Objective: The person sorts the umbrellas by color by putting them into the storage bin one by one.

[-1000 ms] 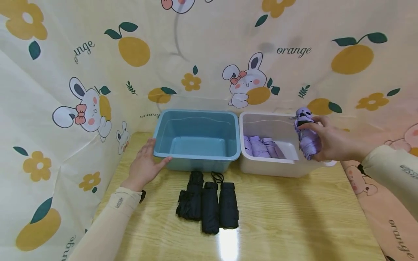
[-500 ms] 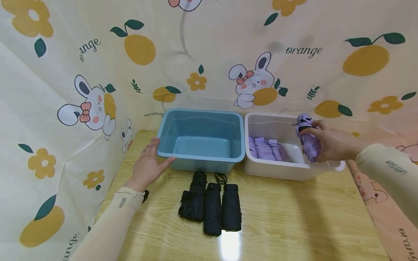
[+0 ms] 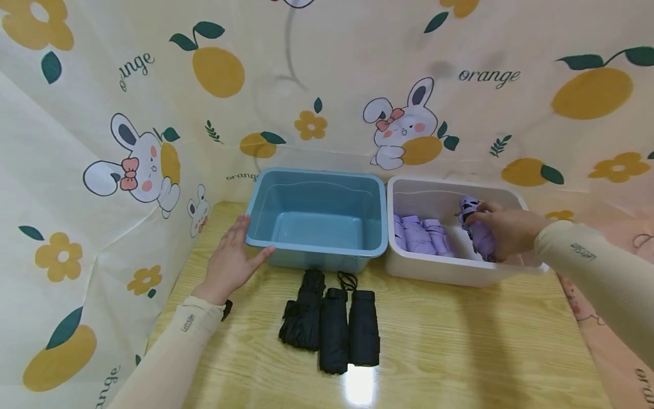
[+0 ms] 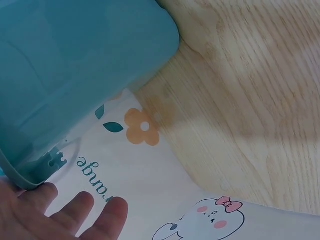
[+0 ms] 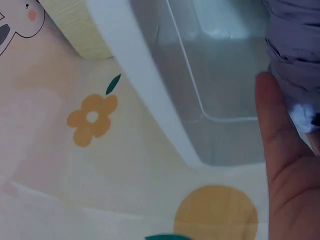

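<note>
My right hand [image 3: 511, 232] grips a folded purple umbrella [image 3: 479, 237], its handle end pointing up and back, inside the right part of the white bin [image 3: 444, 274]. In the right wrist view, the umbrella's purple cloth [image 5: 296, 55] lies against the fingers; part of the hand is cut off there. Several other folded purple umbrellas [image 3: 420, 236] lie side by side at the left of that bin. My left hand [image 3: 229, 261] rests at the left rim of the blue bin [image 3: 317, 257], fingers extended; the left wrist view shows fingertips [image 4: 111, 217] by its corner.
Three folded black umbrellas, one of them looser [image 3: 301, 324], lie on the wooden table [image 3: 434, 352] in front of the blue bin. The two bins stand side by side against a printed cloth backdrop [image 3: 337, 79].
My right hand has lowered the purple umbrella deeper into the white bin. The left hand stays at the blue bin's rim. The head view has shifted slightly.
</note>
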`<state>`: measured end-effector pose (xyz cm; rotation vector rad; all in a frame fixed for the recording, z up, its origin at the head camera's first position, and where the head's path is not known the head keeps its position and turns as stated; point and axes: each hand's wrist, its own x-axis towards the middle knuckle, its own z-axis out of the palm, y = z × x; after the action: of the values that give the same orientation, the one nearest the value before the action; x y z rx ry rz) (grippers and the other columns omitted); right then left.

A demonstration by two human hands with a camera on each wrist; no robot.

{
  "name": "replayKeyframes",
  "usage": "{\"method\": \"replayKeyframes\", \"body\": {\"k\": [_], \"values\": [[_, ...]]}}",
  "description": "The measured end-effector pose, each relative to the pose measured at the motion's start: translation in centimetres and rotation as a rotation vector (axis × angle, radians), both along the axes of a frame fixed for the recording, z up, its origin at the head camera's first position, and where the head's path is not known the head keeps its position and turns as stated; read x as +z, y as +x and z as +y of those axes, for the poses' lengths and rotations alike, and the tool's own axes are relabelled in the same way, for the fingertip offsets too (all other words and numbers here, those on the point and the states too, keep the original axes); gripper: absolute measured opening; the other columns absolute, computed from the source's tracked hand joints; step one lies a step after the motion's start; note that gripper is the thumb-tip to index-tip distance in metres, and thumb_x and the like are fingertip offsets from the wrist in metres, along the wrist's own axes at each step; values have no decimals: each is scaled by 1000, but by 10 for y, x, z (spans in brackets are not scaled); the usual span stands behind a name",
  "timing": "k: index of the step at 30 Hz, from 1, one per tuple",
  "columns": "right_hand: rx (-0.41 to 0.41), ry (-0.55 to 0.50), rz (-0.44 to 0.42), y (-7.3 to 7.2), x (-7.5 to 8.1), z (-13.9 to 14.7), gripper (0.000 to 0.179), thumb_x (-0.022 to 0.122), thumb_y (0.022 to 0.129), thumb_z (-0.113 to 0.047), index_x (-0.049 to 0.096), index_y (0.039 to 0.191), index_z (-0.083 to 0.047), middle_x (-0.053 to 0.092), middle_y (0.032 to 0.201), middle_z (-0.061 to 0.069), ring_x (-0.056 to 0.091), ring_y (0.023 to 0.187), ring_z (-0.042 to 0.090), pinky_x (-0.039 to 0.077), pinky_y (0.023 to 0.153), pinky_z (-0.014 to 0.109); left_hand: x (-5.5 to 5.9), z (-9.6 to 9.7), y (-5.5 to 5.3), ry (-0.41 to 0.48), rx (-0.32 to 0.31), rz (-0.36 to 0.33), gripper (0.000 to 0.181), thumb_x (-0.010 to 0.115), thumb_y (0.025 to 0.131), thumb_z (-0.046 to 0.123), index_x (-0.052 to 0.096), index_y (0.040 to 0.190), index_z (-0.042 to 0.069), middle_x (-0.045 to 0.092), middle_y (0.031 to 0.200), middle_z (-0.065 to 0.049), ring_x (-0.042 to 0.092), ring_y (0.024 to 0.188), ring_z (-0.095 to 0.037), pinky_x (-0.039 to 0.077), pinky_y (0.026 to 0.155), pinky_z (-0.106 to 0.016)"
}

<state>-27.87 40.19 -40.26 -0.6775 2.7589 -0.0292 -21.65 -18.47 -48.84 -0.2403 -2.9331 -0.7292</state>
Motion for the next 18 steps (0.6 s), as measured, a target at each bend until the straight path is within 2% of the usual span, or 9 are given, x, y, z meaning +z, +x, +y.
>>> {"method": "replayKeyframes", "body": {"k": [5, 11, 18], "values": [[7, 13, -19, -7, -13, -3, 91, 99, 41, -14, 66, 125, -14, 49, 127, 20, 55, 93, 33, 55, 73, 53, 1, -1, 1, -1, -8, -2, 101, 58, 91, 66, 17, 159, 3, 17, 163, -18, 24, 145, -41, 27, 112, -56], [-12, 12, -36, -12, -17, -2, 93, 101, 38, -15, 65, 124, -16, 49, 126, 20, 53, 98, 37, 52, 78, 60, -1, -1, 0, -2, 4, 12, 101, 59, 91, 65, 17, 160, 4, 17, 164, -17, 23, 146, -39, 31, 110, -56], [-45, 41, -103, -18, -23, -4, 94, 102, 38, -21, 65, 125, -19, 49, 124, 21, 53, 98, 41, 50, 78, 66, -4, -2, -1, -13, 0, 10, 101, 59, 91, 65, 18, 159, 3, 17, 163, -18, 24, 145, -40, 31, 110, -56]]}}
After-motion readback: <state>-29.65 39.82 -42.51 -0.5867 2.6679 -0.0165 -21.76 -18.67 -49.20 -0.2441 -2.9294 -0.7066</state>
